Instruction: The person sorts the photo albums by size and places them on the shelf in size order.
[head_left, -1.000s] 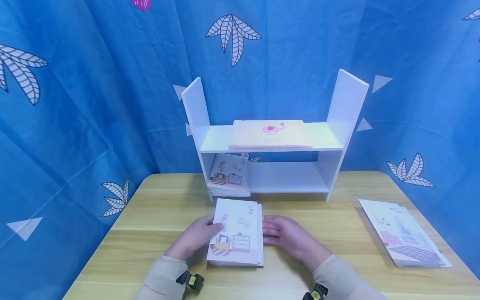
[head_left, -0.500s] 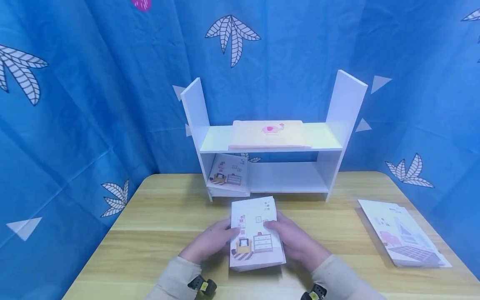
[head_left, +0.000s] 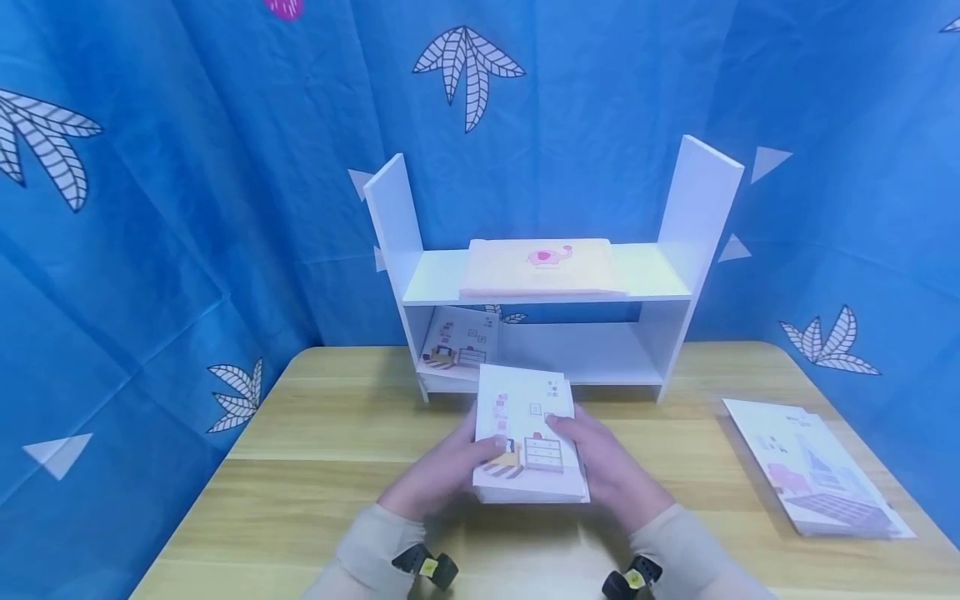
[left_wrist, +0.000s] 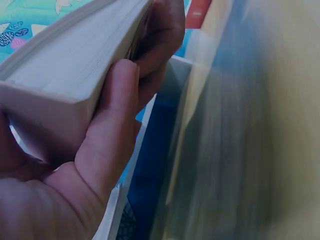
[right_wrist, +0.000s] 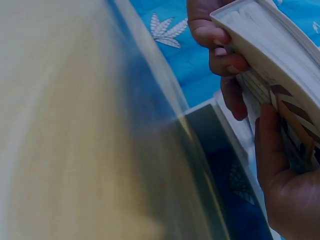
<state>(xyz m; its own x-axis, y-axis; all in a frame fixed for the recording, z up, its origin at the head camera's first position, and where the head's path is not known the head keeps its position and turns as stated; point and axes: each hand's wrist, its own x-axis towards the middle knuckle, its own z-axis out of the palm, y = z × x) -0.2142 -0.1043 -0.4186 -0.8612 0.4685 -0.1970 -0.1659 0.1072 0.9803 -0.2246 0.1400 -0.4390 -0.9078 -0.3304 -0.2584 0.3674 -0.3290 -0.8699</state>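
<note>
A stack of white notebooks (head_left: 525,400) with furniture drawings on the top cover is raised off the table in front of the shelf. My left hand (head_left: 442,467) grips its left side, the thumb lying over the cover's lower left. On the right edge my right hand (head_left: 611,467) holds it, its thumb also on the cover and its fingers hidden underneath. In the left wrist view the left hand (left_wrist: 80,185) wraps the page block of the notebooks (left_wrist: 70,60). The right wrist view shows the right hand (right_wrist: 295,200) close against the covers of the notebooks (right_wrist: 280,50).
A white two-tier shelf (head_left: 675,333) stands at the table's back. Its upper board carries a cream elephant-print stack (head_left: 547,267); similar white notebooks (head_left: 459,337) sit at lower left. More notebooks (head_left: 817,467) lie at the right of the wooden table (head_left: 300,467).
The notebook stack has moved right, then up off the table and toward the shelf. My right hand, earlier open beside it, now grips it along with the left.
</note>
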